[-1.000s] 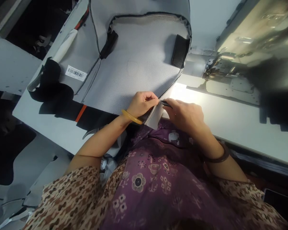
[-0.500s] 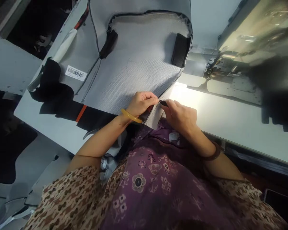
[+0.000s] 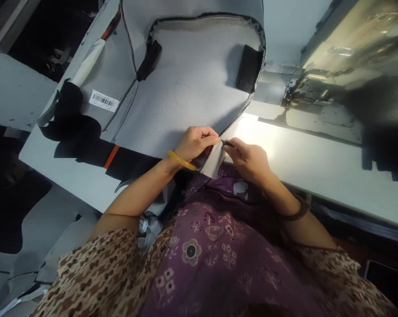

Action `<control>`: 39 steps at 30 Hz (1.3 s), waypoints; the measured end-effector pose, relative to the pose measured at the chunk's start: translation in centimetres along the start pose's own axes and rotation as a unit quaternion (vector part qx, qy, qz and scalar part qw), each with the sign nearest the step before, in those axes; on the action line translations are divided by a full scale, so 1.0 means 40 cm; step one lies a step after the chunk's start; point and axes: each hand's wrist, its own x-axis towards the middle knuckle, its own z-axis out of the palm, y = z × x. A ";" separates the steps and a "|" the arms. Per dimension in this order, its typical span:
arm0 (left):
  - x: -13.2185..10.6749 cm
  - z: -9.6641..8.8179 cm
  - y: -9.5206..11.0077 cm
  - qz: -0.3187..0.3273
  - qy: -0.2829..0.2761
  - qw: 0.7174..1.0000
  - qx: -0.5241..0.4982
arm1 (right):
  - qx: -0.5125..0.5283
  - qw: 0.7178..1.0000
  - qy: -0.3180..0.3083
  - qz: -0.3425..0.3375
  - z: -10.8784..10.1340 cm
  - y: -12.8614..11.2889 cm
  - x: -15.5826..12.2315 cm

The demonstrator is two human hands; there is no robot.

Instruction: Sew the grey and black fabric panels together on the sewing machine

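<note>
A large grey sewn fabric cover [image 3: 182,105] with black seams and black patches lies spread across the table. My left hand [image 3: 197,143], wearing a yellow bangle, is closed in a pinch on the cover's right seam edge. Close beside it, my right hand [image 3: 250,160] grips a small dark pointed tool [image 3: 228,143]; its exact kind is mostly hidden by my fingers. The tool's tip meets the seam right at my left fingertips. A pale fabric strip [image 3: 213,163] hangs from that seam toward my apron.
A sewing machine [image 3: 318,83] stands on the right side of the white table [image 3: 334,163]. On the cover's left part are a barcode label [image 3: 103,101] and an orange tab [image 3: 111,156]. More grey fabric [image 3: 63,246] lies low on the left.
My right hand has shifted slightly and turned, with the dark tool showing at a different angle. The left hand keeps its place on the seam, and the cover is almost unmoved.
</note>
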 end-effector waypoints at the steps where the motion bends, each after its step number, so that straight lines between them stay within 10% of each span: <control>1: 0.002 0.000 0.002 0.009 0.004 1.000 0.016 | -0.007 1.000 0.001 -0.001 -0.001 -0.003 -0.002; 7: 0.020 0.004 0.019 0.084 0.040 0.987 0.130 | -0.078 0.996 0.029 -0.007 -0.013 -0.016 -0.016; 39: 0.021 0.008 0.013 0.044 0.038 0.996 0.068 | -0.127 0.991 0.038 0.011 -0.039 -0.009 -0.006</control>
